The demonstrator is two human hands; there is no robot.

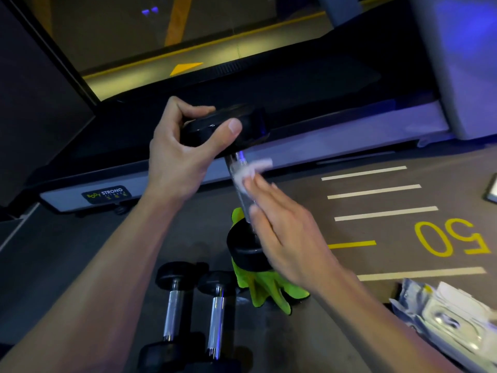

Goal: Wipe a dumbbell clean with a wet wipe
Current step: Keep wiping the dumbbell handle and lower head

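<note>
1. While my left hand (183, 146) grips the upper black end of the dumbbell (239, 173), the weight stands tilted, its top leaning toward 11 o'clock and its lower end resting on a green cloth (269, 289) on the floor (376, 232).
2. My right hand (285, 232) lies nearly flat, fingers extended rather than curled, pressing a white wet wipe (250, 173) against the metal bar just below the upper end; the wipe is pinned under the fingertips, not clutched in a fist.
3. To do this stroke well, I would judge it best to wrap the wipe around the bar, not only pat one side, and turn the top with my left hand so every face gets covered.
4. The bar looks like bright polished metal with a ridged middle, where grime would lodge, so firm pressure there seems worthwhile.
5. Both round ends look like matte black rubber with smooth rims; they probably need a separate pass.
6. Two more dumbbells (193, 313) lie on the floor at 7 o'clock of the cloth, just beside each other.
7. An open pack of wipes (446, 319) in crinkled foil sits at 4 o'clock, well apart from the work, and a treadmill (322, 135) runs across at 12 o'clock.
</note>
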